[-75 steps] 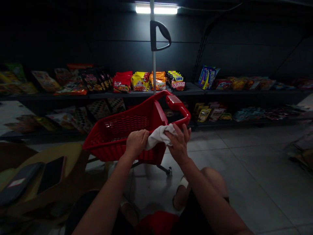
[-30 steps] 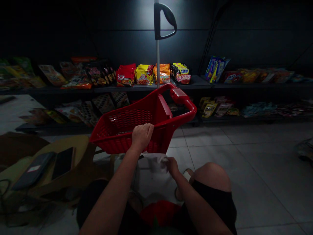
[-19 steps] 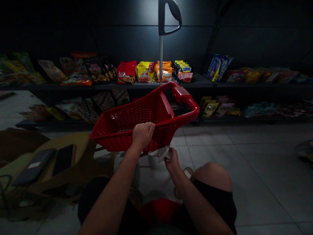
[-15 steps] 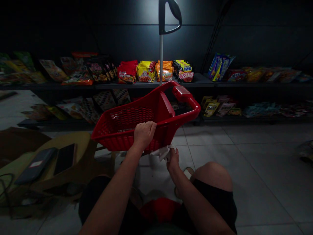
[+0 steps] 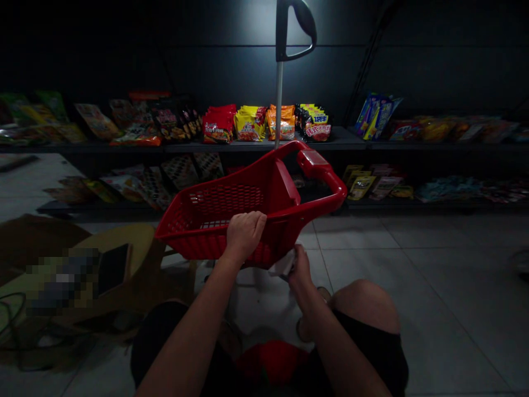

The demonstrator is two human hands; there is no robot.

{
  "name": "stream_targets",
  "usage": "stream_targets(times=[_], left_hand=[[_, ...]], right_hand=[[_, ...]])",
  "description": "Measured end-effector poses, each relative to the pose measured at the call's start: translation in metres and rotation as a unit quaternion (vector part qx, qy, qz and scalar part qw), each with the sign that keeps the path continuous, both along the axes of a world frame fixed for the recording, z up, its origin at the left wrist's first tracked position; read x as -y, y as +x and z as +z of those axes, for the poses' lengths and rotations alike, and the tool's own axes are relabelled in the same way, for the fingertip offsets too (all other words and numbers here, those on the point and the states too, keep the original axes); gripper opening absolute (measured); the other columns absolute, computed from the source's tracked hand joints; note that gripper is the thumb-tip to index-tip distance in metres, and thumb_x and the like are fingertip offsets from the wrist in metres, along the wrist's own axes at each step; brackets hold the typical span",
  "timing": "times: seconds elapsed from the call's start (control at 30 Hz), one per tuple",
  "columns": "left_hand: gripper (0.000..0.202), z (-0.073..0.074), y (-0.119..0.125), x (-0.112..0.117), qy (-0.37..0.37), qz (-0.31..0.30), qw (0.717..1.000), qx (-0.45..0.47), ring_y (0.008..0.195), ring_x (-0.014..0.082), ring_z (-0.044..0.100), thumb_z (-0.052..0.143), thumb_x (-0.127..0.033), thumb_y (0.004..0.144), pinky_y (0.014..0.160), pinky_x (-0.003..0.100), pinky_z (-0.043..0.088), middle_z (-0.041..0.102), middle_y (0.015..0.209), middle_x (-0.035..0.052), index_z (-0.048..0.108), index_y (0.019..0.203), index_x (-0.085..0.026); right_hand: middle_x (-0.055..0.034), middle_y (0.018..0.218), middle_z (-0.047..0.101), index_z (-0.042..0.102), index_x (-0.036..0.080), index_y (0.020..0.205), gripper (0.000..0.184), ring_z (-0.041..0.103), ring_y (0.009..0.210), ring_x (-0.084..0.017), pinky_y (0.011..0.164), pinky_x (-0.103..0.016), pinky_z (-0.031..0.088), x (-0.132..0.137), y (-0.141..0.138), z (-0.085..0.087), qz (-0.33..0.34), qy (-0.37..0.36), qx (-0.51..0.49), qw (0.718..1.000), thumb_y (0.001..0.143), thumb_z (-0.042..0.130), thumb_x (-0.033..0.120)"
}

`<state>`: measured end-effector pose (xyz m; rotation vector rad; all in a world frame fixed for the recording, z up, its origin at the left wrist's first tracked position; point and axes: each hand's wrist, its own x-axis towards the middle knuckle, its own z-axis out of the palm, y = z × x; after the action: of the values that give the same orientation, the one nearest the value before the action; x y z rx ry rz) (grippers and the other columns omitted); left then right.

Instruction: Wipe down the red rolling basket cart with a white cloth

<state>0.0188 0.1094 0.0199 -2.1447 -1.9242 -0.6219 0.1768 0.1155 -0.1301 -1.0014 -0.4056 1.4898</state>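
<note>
A red plastic shopping basket cart [image 5: 215, 215] stands tilted just in front of my knees, its tall pull handle [image 5: 289, 33] rising at the back. My left hand [image 5: 244, 234] is closed over the cart's near rim. My right hand [image 5: 298, 266] is lower, under the cart's near right corner, closed on a bunched white cloth [image 5: 283, 264] that touches the red side wall. Most of the cloth is hidden behind the hand and the cart.
Dark shelves [image 5: 248, 148] along the back wall hold rows of snack and noodle packets [image 5: 252, 122]. A wooden stool or low table [image 5: 119, 270] at my left carries a dark phone [image 5: 111, 261] and other flat items. Grey floor tiles [image 5: 433, 286] spread to the right.
My right hand brought the cloth down from the cart's top rim to its lap, then up against the cart's lower near side. The left hand kept its hold on the rim.
</note>
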Motion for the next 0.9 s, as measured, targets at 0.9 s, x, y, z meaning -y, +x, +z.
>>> stream_targets(times=[0.9], left_hand=[[0.04,-0.002,-0.016,0.021,0.027,-0.059,0.997,0.035,0.078,0.0183,0.06,0.026,-0.037,0.103,0.081,0.033,0.037,0.064,0.075,0.0017,0.053,0.077,-0.023]], right_hand=[[0.0003,0.066,0.066,0.059,0.02,0.085,0.04,0.064,0.07,-0.016,0.058,-0.023,0.051,0.038,0.009,0.053,0.037,0.168,0.139,0.975,0.074,0.072,0.056]])
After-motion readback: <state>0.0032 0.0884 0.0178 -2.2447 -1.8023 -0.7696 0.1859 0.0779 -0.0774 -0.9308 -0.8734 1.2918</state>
